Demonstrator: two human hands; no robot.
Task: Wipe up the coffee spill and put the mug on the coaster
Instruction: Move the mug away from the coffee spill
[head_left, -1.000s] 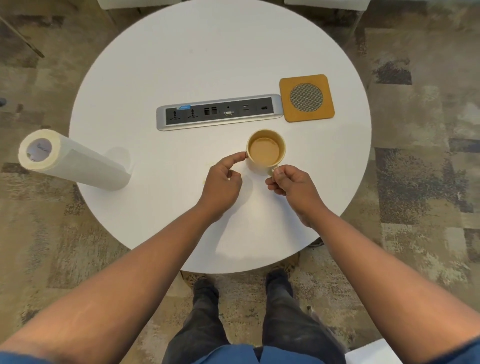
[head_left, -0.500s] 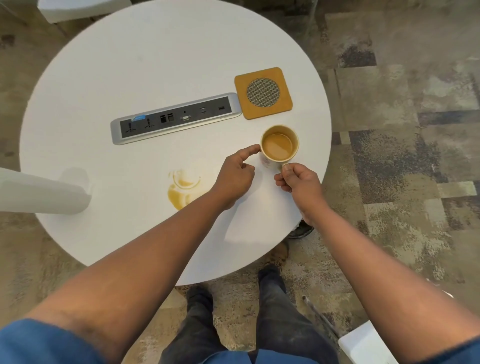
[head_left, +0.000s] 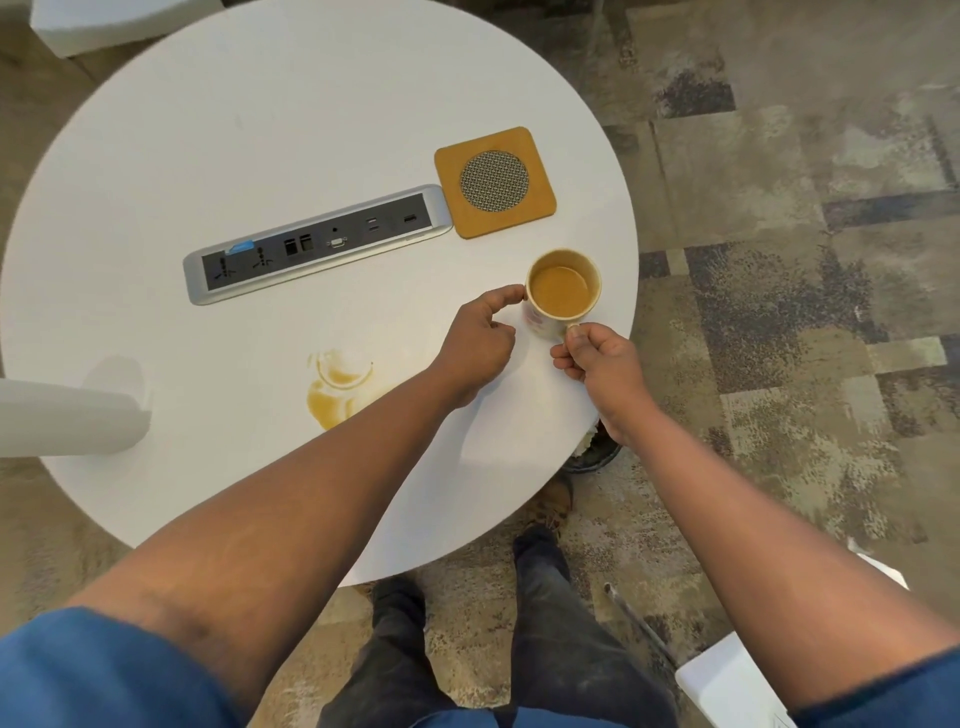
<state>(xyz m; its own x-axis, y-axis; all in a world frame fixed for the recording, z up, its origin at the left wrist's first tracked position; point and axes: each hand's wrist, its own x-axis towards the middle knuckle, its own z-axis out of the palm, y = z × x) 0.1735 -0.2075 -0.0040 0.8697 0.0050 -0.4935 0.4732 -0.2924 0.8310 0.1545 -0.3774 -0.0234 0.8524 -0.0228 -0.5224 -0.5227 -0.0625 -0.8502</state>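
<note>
Between the mug (head_left: 563, 291) and the coaster (head_left: 495, 182) we see bare tabletop (head_left: 311, 114), with the socket strip (head_left: 317, 244) just left of the coaster, the spill (head_left: 337, 389) lower left, and the paper roll (head_left: 67, 418) at the far left edge.

You look down on a round white tabletop (head_left: 291, 109) with a silver socket strip (head_left: 317, 244) set in it; patchy brown-grey carpet (head_left: 779, 260) fills the frame's right side.
</note>
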